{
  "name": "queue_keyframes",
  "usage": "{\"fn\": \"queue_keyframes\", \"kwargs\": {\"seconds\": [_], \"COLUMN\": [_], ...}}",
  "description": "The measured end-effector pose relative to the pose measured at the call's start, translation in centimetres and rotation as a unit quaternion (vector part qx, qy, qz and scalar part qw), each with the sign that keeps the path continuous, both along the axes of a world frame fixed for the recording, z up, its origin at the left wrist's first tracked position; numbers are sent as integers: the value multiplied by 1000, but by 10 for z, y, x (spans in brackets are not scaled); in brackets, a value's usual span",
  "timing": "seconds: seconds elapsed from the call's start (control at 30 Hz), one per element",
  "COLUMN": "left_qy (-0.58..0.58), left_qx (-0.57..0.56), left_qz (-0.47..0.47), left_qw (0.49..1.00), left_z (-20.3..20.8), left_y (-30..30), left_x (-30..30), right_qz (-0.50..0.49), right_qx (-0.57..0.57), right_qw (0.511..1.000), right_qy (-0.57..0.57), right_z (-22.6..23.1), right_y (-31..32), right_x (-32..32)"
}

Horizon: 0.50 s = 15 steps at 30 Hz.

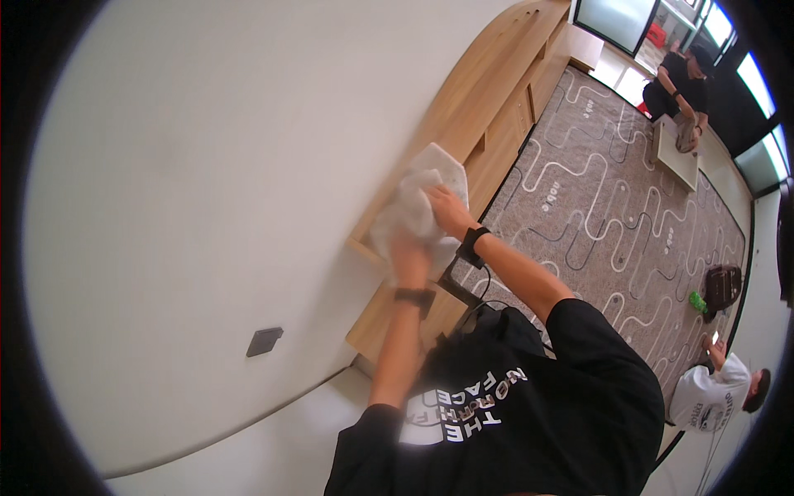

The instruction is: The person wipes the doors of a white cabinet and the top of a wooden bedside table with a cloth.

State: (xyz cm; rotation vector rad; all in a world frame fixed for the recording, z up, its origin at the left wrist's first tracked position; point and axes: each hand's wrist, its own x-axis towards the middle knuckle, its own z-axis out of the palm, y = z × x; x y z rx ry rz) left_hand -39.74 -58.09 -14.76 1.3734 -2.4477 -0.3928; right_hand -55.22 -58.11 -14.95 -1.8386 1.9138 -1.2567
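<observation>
Above the near end of a long, low wooden cabinet [496,58], I have both hands at a bunched whitish-grey cloth [447,165]. My right hand [449,212] grips the cloth from the right, fingers curled over a fold. Smeared by motion, my left hand [408,258] is at the lower left part of the cloth, and its fingers cannot be made out. Part of the cloth is blurred too, so I cannot tell whether it is one piece or two. Each wrist wears a dark band.
A white wall with a dark wall plate [265,341] borders the cabinet on the left. To the right lies a patterned grey-brown carpet [571,198]. Far right, a person [682,87] bends over a pale board [676,157]. Another person [711,393] sits near a dark bag [722,288].
</observation>
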Motion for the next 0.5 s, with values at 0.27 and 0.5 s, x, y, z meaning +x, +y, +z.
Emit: {"fn": "queue_keyframes", "kwargs": {"seconds": [0.27,0.5], "left_qy": [11,-23], "left_qx": [-92,-61], "left_qz": [-9,57], "left_qw": [996,996], "left_z": [14,7], "left_y": [7,27], "left_x": [-12,2], "right_qz": [-83,-97], "right_qx": [30,78], "right_qw": [981,969], "right_qy": [171,213], "right_z": [-10,-3], "right_y": [-21,-10], "right_x": [-75,-46]}}
